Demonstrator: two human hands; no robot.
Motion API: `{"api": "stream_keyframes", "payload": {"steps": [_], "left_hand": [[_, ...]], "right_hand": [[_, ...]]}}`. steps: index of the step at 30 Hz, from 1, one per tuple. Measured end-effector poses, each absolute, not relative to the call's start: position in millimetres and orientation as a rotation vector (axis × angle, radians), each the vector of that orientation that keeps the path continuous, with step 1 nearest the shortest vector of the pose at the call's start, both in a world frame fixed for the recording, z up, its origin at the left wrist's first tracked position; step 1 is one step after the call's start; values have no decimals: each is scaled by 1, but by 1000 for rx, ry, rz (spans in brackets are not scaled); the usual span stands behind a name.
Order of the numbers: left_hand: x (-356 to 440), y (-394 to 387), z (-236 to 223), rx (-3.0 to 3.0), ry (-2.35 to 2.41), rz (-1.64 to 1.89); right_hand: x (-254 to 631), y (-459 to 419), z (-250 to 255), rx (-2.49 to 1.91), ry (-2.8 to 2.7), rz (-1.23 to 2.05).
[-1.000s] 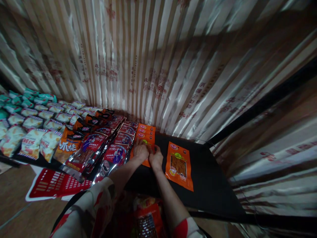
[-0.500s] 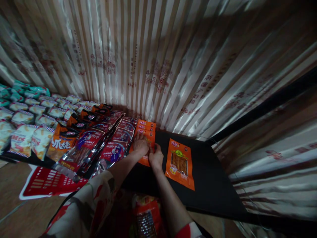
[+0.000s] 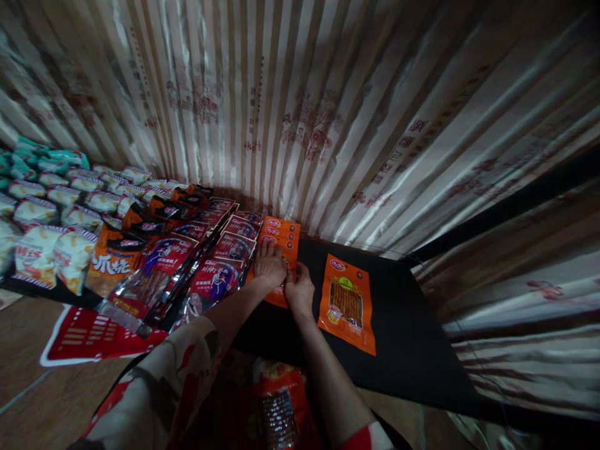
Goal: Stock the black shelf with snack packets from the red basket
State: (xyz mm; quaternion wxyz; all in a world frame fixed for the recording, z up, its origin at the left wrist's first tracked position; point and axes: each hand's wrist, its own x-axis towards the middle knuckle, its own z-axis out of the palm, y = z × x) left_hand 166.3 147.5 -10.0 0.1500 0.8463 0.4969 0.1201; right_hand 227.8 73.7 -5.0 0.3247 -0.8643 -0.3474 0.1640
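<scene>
Orange packs (image 3: 287, 242) overlap in column on black table (image 3: 403, 325). Left hand (image 3: 270, 267) lies flat on them, fingers extended, gripping nothing. Right hand (image 3: 300, 290) at column edge, fingers bent, grip unclear. Column apparently part-built; single pack (image 3: 347, 303) lies apart.

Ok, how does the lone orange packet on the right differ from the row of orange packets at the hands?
The lone packet lies untouched; the orange row has the left hand on it and the right hand at its edge. The lone packet's front is uncovered; the row's is partly hidden. The lone packet is single; the row's packets overlap. Both are orange, with similar logos.
</scene>
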Motion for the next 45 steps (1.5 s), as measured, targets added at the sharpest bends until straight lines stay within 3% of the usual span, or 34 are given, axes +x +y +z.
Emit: {"api": "stream_keyframes", "payload": {"steps": [34,45], "left_hand": [[169,145,-22,2467,1380,346],[169,141,-26,2528,1390,418]], "right_hand": [[233,70,-3,-2512,-978,487],[252,81,-13,-2223,-1044,176]]}}
